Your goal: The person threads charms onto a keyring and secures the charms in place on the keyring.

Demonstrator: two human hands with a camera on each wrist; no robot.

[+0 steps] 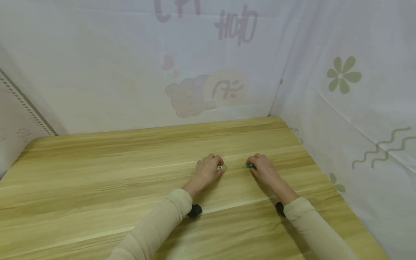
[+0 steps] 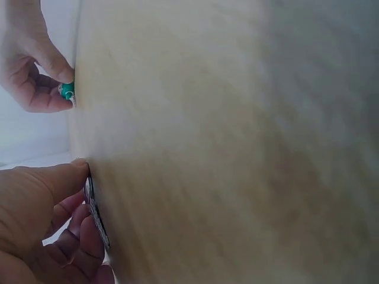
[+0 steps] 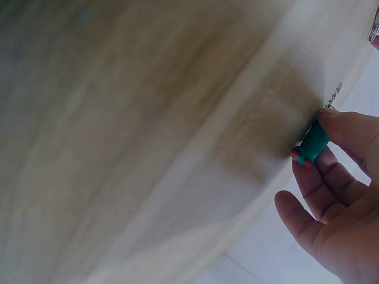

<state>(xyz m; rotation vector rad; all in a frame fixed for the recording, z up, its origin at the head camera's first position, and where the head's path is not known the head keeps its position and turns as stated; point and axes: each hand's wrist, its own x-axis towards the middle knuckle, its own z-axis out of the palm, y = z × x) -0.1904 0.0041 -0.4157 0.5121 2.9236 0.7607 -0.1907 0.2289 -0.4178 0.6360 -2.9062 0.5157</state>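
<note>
Low over the wooden table (image 1: 130, 173), my left hand (image 1: 208, 169) pinches a small flat piece with a metal ring (image 1: 224, 167). Seen edge-on in the left wrist view, that flat piece (image 2: 96, 213) looks dark and thin between thumb and fingers; its exact kind is unclear. To the right, my right hand (image 1: 264, 169) pinches a small green charm (image 3: 314, 142) with red bits at one end. A short metal chain (image 3: 336, 93) sticks out past the thumb. Ring and chain face each other across a small gap.
Printed white cloth (image 1: 113, 72) hangs behind the table's far edge, and another such cloth (image 1: 367, 115) hangs along the right side. A black wrist device (image 1: 195, 211) sits below the left cuff, another black device (image 1: 280, 209) by the right cuff.
</note>
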